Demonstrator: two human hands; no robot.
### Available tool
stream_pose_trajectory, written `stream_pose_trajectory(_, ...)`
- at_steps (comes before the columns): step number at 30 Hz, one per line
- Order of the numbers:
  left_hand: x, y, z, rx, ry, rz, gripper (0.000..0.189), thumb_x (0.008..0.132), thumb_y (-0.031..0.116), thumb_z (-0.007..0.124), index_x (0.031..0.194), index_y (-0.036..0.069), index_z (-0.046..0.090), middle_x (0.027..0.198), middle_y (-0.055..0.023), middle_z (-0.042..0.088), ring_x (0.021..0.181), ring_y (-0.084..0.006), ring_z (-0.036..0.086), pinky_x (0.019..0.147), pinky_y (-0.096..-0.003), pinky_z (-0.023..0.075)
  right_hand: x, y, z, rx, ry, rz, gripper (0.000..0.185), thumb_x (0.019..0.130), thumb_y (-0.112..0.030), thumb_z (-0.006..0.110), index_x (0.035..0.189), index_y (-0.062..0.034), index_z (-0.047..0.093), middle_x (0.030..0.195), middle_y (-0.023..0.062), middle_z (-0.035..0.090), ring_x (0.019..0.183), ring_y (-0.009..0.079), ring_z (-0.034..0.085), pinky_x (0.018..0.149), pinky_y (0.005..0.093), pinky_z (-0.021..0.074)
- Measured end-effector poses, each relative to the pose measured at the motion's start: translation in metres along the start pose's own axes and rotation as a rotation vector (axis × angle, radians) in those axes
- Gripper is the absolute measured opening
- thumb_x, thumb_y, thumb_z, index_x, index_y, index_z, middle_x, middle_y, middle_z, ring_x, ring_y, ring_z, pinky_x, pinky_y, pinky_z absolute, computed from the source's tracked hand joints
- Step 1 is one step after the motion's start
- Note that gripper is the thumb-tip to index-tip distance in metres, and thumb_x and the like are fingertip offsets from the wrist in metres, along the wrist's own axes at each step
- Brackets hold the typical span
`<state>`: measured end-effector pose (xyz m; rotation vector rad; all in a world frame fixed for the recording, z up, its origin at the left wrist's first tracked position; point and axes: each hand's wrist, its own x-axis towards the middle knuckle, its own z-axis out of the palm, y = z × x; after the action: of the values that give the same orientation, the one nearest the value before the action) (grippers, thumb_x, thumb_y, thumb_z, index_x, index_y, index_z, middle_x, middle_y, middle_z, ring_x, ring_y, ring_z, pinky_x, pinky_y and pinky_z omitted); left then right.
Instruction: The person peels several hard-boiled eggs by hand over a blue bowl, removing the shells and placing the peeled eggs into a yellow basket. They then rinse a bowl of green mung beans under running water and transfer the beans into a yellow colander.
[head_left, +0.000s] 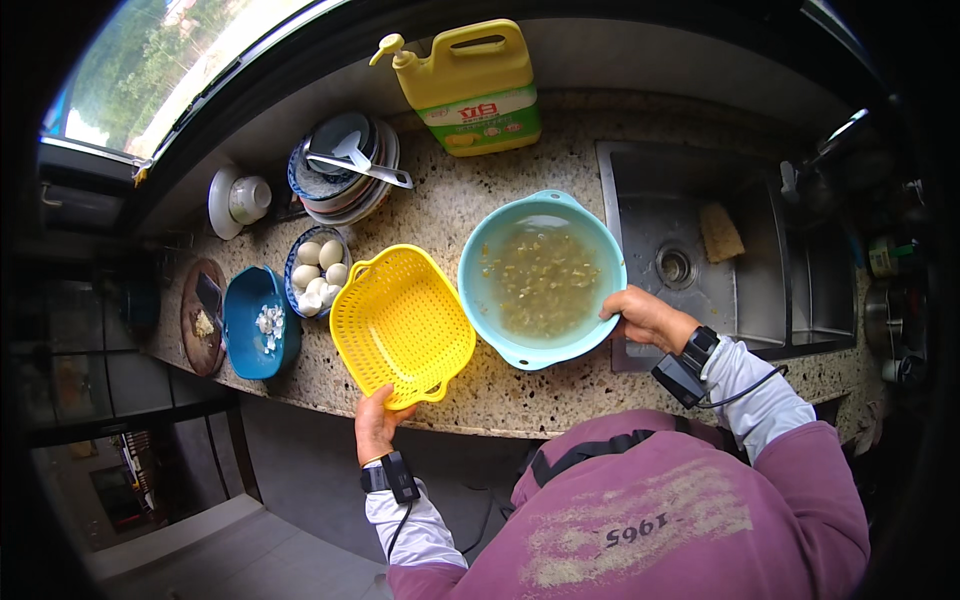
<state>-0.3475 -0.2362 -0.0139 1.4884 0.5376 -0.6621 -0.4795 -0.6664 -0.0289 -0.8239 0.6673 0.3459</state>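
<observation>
My left hand grips the near rim of a yellow perforated plastic basket, which holds nothing. With my right hand I hold the right rim of a light-blue plastic basin, thumb over the edge and fingers hidden beneath it. Cloudy water fills the basin, and small chopped yellowish-green pieces lie in it. Basket and basin sit side by side at the front of the speckled stone counter, their rims close together.
Right of the basin is a steel sink with a sponge. A yellow detergent jug stands behind. Leftward are stacked plates, a bowl of eggs, a dark-blue bin with eggshells, and a round chopping board with a cleaver.
</observation>
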Motion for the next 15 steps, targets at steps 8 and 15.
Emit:
stream_pose_trajectory(8, -0.011, -0.002, 0.026, -0.134, -0.13, 0.078, 0.051, 0.076, -0.006, 0.039, 0.127, -0.01, 0.037, 0.122, -0.0258, 0.051, 0.105, -0.0426, 0.057, 0.083, -0.053, 0.0521, -0.02, -0.011, -0.025, 0.117, 0.015, 0.005, 0.041, 0.069, 0.007, 0.051, 0.109, 0.011, 0.05, 0.104, 0.0199, 0.058, 0.091, 0.0341, 0.061, 0.079, 0.0515, 0.0529)
stream_pose_trajectory(15, -0.033, 0.016, 0.141, -0.055, -0.466, 0.076, 0.054, 0.073, -0.006, 0.039, 0.128, -0.01, 0.037, 0.12, -0.0251, 0.053, 0.104, -0.0418, 0.058, 0.083, -0.0518, 0.0521, -0.095, -0.06, -0.05, 0.068, 0.133, -0.192, 0.046, 0.068, 0.004, 0.051, 0.114, 0.0088, 0.049, 0.105, 0.02, 0.058, 0.094, 0.0357, 0.061, 0.076, 0.0542, 0.0538)
